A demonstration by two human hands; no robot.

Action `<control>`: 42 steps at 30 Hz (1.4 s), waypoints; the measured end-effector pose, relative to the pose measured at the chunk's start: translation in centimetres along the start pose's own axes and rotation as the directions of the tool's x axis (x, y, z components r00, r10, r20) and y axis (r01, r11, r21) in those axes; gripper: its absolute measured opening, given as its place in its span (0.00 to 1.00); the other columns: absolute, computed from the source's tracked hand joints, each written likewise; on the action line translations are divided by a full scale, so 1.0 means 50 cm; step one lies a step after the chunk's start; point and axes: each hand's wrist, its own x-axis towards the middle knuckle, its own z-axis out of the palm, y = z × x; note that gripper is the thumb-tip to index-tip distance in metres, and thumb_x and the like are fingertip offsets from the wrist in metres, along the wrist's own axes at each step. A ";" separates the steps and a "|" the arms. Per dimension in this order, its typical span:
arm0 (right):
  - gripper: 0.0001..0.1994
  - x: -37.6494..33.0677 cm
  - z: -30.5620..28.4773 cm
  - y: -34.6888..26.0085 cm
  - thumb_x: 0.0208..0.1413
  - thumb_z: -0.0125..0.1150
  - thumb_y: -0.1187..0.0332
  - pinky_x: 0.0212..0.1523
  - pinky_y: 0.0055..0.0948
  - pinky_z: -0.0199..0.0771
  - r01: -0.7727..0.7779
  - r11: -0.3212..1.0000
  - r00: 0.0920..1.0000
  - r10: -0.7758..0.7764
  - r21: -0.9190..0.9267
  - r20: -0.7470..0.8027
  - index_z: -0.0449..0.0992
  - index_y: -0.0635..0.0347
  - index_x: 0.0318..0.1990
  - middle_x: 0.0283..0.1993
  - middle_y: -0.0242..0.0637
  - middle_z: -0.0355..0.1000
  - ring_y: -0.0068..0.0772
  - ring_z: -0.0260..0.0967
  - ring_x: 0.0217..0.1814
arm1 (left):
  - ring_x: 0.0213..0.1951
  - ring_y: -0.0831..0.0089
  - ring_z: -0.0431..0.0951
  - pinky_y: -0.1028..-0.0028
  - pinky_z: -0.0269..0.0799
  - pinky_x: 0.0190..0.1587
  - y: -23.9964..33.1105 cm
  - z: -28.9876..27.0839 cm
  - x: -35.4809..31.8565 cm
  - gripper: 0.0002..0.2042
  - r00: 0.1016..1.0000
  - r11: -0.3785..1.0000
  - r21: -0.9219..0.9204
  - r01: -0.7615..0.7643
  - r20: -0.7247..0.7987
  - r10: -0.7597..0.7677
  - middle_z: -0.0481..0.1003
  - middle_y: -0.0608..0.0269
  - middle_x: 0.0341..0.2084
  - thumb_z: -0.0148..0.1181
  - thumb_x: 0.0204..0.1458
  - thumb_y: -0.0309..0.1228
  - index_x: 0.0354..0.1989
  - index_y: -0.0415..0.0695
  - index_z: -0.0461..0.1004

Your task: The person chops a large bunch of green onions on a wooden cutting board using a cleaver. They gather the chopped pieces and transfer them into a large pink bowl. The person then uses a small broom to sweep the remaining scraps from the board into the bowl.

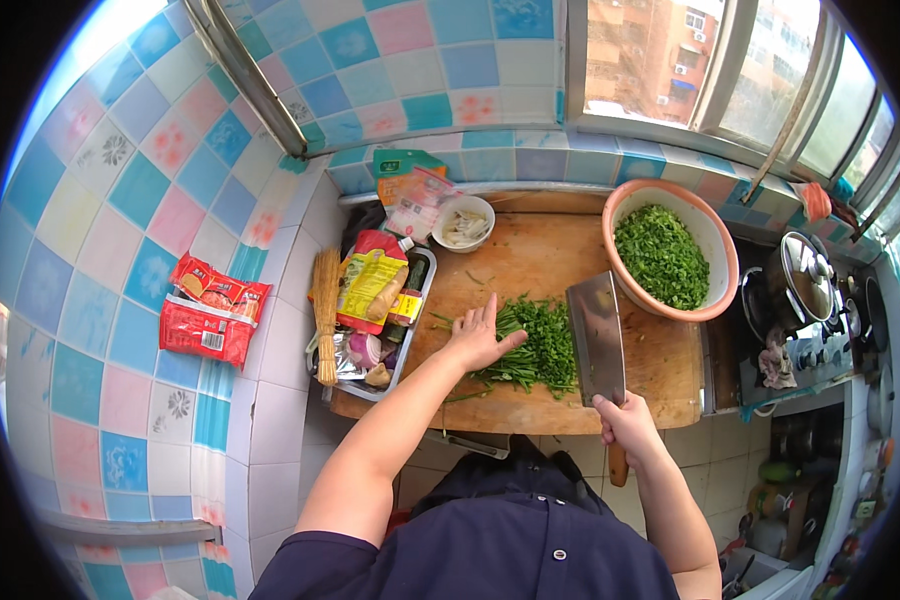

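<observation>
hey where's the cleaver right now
In the head view, the cleaver is right of centre, gripped in the right hand, just right of the leafy greens.

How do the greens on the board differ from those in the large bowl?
The board greens lie on the wooden board; the bowl greens sit in the large bowl. The board greens show long stems, while the bowl greens look finely chopped. Both are green and leafy.

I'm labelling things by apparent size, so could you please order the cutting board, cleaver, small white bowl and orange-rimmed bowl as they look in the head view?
Largest to smallest, by visible area:
1. Cutting board
2. Orange-rimmed bowl
3. Cleaver
4. Small white bowl
</observation>
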 end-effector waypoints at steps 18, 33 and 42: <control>0.19 0.035 0.105 -0.021 0.56 0.58 0.55 0.38 0.41 0.71 0.129 0.725 0.986 -0.168 -0.676 0.007 0.74 0.66 0.37 0.27 0.51 0.73 0.49 0.73 0.34 | 0.59 0.53 0.61 0.59 0.56 0.60 0.036 0.121 -0.090 0.48 0.911 0.962 0.273 -0.029 -0.389 0.138 0.61 0.44 0.57 0.66 0.44 0.46 0.65 0.27 0.46; 0.16 0.107 0.153 -0.085 0.61 0.49 0.61 0.30 0.38 0.75 -0.109 0.561 0.989 0.145 -0.821 -0.032 0.72 0.68 0.40 0.27 0.50 0.74 0.41 0.73 0.20 | 0.54 0.56 0.63 0.62 0.58 0.57 0.025 0.140 -0.091 0.28 0.885 0.941 0.334 -0.059 -0.419 0.204 0.65 0.47 0.52 0.48 0.50 0.30 0.60 0.28 0.58; 0.15 0.188 0.213 -0.024 0.59 0.52 0.61 0.29 0.39 0.75 0.009 0.661 0.993 -0.095 -0.751 -0.071 0.72 0.67 0.35 0.25 0.50 0.73 0.46 0.73 0.21 | 0.55 0.59 0.64 0.63 0.58 0.57 0.008 0.142 -0.092 0.31 0.880 0.939 0.332 -0.089 -0.415 0.230 0.65 0.50 0.53 0.54 0.49 0.36 0.60 0.30 0.58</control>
